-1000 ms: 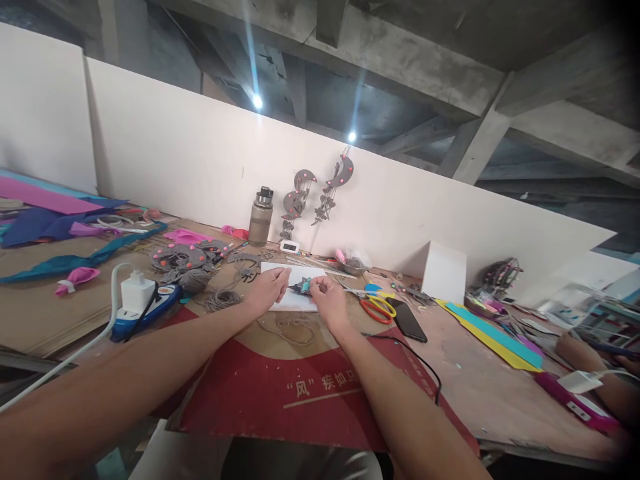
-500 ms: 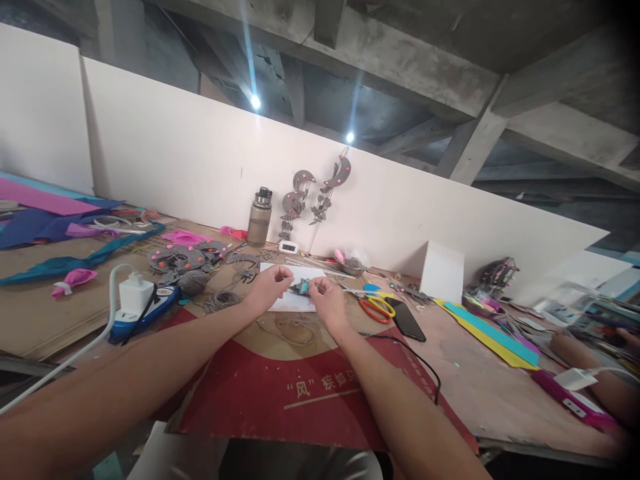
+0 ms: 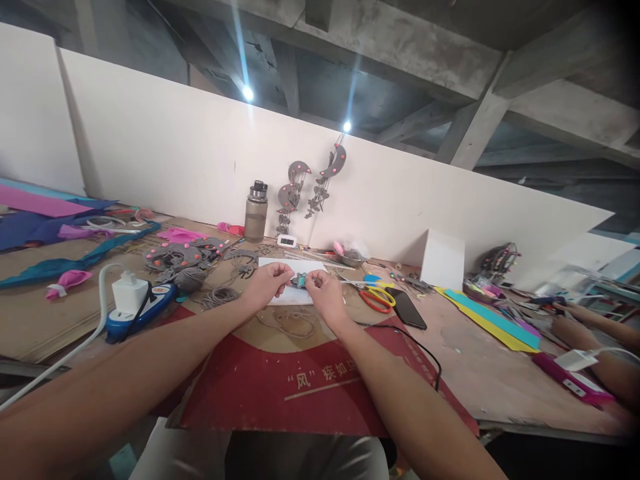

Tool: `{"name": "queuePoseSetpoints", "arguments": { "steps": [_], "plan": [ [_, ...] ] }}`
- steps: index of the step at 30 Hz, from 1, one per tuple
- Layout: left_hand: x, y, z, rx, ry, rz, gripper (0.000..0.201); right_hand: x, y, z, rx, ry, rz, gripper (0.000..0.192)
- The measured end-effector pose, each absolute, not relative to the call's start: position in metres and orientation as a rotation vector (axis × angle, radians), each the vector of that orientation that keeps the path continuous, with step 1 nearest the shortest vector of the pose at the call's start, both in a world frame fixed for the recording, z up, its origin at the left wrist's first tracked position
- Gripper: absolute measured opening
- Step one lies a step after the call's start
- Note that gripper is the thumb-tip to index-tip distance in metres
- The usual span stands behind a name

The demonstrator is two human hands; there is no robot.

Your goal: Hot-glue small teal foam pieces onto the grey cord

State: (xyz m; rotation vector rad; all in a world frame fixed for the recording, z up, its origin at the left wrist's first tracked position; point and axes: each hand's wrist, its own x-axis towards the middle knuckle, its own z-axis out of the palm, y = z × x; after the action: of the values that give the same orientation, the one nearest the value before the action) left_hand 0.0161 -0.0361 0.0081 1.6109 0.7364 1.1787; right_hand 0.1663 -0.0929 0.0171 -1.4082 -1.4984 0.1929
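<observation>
- Your right hand (image 3: 326,297) pinches the grey-and-teal piece (image 3: 301,281), mid-frame, above the white paper (image 3: 293,299).
- Your left hand (image 3: 267,287), just left of the piece, has its fingertips drawn together; whether they grip anything, I cannot tell.
- Scissors (image 3: 375,309) and a phone (image 3: 409,311) lie on the tabletop (image 3: 450,373), right of centre.

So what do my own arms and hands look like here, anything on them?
Your left hand and right hand are ungloved, and both forearms are bare, with no sleeve in view. I see no watch or bracelet on either wrist. Rings would be too small to make out.
</observation>
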Motion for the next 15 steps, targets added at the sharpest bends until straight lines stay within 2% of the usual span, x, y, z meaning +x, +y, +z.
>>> {"name": "queuePoseSetpoints", "arguments": {
  "steps": [15],
  "plan": [
    [0.0186,-0.0317,0.0025,1.639,0.757,1.24,0.013,0.1654,-0.092,0.0145,-1.399,-1.518,0.196,0.018]
  ]
}}
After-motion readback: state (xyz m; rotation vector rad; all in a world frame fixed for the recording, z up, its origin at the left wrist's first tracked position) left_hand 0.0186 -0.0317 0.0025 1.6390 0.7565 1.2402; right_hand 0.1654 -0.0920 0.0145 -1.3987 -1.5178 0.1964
